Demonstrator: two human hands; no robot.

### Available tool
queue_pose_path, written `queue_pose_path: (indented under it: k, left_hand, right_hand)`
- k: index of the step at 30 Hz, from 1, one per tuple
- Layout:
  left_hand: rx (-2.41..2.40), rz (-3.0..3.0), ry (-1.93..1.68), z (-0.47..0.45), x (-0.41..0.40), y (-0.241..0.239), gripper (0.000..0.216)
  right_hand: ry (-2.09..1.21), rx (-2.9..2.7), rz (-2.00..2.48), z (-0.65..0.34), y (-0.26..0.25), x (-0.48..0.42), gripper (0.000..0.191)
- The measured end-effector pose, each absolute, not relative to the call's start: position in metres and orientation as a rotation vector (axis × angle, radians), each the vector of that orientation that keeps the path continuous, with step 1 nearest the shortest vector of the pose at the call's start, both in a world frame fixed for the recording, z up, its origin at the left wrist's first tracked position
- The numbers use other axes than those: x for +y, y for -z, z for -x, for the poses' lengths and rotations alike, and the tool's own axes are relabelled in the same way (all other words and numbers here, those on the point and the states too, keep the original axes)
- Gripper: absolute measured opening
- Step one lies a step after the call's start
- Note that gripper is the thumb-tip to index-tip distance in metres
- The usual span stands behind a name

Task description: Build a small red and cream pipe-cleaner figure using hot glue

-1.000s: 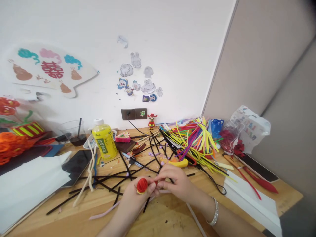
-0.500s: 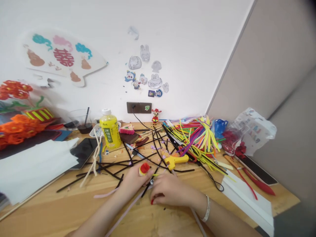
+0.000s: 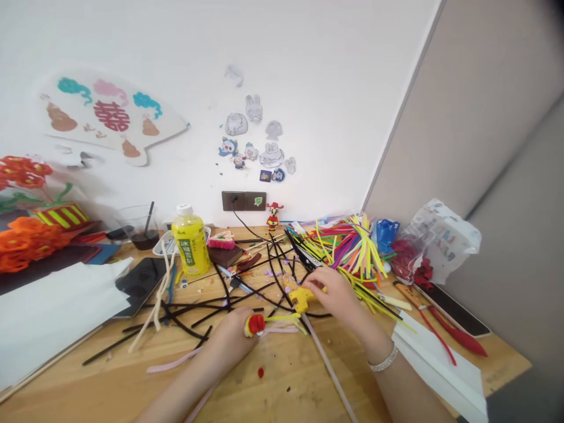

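One yellow strip (image 3: 280, 318) runs crosswise, pointing right.

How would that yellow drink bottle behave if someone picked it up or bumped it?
The bottle would probably feel heavy for its size, since yellow liquid seems to fill most of it. Standing upright and taller than wide, it might tip if bumped near the top. Its rounded sides could then let it roll.

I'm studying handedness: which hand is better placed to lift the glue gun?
Probably the right hand: it is at the glue gun, while the left hand holds a red-topped piece.
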State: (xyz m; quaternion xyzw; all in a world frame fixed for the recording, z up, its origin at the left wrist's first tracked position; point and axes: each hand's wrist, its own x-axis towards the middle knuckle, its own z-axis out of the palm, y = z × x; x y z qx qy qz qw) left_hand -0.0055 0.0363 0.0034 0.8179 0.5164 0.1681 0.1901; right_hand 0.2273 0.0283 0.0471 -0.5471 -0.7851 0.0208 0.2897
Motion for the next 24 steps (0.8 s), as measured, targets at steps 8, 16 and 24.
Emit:
queue_pose_path:
  k: [8, 16, 24]
  left_hand:
    - [1.567, -2.384, -0.513, 0.024, 0.052, -0.004, 0.015]
    - [1.601, -2.441, -0.523, 0.031, 0.060, 0.000, 0.017]
    - [1.610, -2.402, -0.525, 0.037, 0.072, -0.002, 0.016]
  right_hand:
    - [0.035, -1.834, 1.888, -0.274, -0.042, 0.048, 0.018]
    - [-0.064, -1.637, 2.267, -0.321, -0.039, 0.045, 0.015]
    - [-0.033, -1.338, 2.552, -0.375, -0.036, 0.027, 0.019]
